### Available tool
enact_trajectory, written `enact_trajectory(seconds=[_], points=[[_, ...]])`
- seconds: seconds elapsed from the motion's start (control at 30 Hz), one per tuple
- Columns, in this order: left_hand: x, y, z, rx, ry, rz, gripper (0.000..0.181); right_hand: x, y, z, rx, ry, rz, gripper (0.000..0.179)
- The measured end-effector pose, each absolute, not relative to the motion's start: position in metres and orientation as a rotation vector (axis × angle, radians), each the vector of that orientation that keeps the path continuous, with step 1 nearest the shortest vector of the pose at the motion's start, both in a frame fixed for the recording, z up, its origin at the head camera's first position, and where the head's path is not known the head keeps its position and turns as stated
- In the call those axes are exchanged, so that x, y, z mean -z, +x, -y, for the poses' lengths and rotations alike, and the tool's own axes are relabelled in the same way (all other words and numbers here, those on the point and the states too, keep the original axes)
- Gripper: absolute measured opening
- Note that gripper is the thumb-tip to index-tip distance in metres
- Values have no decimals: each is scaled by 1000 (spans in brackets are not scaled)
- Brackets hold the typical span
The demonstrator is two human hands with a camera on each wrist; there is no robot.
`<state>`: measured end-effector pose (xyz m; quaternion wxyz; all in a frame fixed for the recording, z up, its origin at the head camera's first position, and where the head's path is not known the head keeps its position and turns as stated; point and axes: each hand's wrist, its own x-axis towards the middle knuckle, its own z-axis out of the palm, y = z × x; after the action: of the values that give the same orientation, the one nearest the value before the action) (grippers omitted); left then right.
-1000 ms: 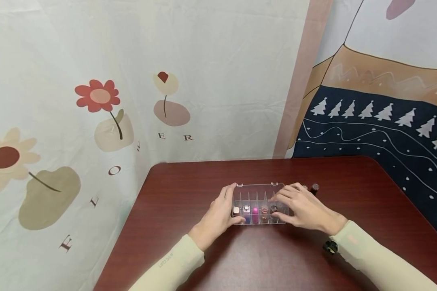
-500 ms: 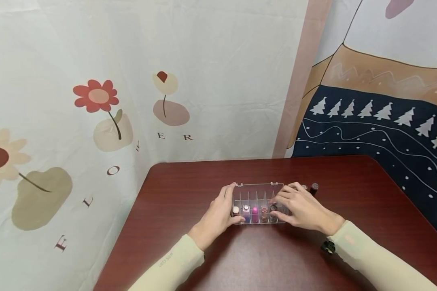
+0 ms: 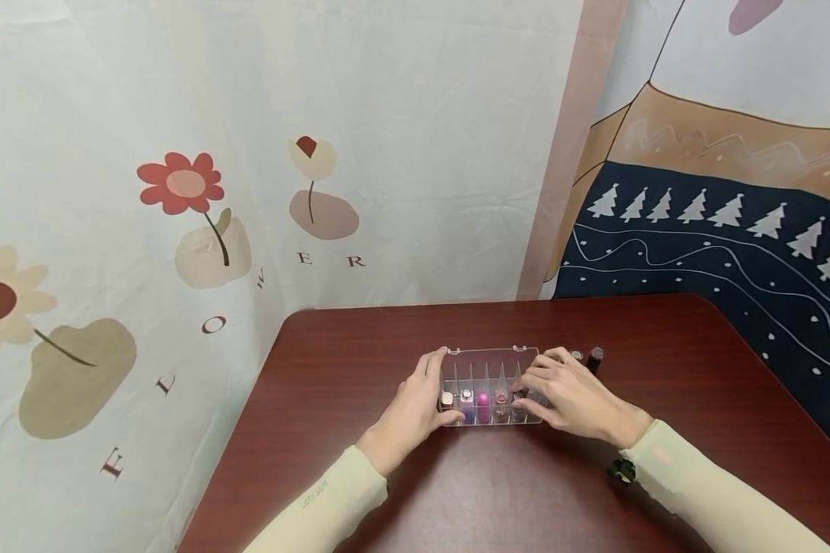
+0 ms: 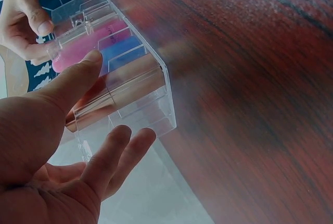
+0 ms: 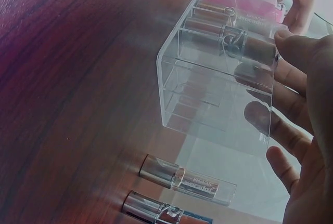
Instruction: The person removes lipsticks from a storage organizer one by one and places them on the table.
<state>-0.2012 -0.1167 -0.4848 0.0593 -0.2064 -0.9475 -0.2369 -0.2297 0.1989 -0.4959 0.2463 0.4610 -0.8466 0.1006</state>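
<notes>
A clear plastic organizer box (image 3: 494, 356) with narrow compartments stands on the table, tubes upright in it. My left hand (image 3: 415, 399) holds its left end, thumb over the front and fingers along the side. Near that thumb stand a copper-coloured tube (image 4: 136, 82) and a blue one (image 4: 125, 51). A bright pink tube (image 3: 483, 408) is at the middle. At the right end my right hand (image 3: 574, 390) pinches the top of a silver lipstick tube (image 5: 203, 29) in its compartment, thumb in front; its other fingers show through the plastic.
Two more lipstick tubes stand on the table right of the box: one with a clear top (image 5: 161, 171) and a darker one (image 5: 143, 206). The reddish-brown table (image 3: 498, 499) meets a printed cloth (image 3: 415, 153) behind.
My right thumb has shifted slightly up over the top of the silver lipstick tube. My left hand and the box stay put; the head view has drifted a little.
</notes>
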Motion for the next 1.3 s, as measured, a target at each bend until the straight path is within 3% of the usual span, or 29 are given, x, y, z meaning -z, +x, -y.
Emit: enact_trajectory(seconds=[0.77, 1.3], points=[[485, -201, 116, 710, -613, 2879, 115, 492, -230, -200, -293, 1262, 2262, 15], [485, -201, 117, 734, -619, 2878, 114, 481, -229, -206, -386, 1238, 2234, 26]])
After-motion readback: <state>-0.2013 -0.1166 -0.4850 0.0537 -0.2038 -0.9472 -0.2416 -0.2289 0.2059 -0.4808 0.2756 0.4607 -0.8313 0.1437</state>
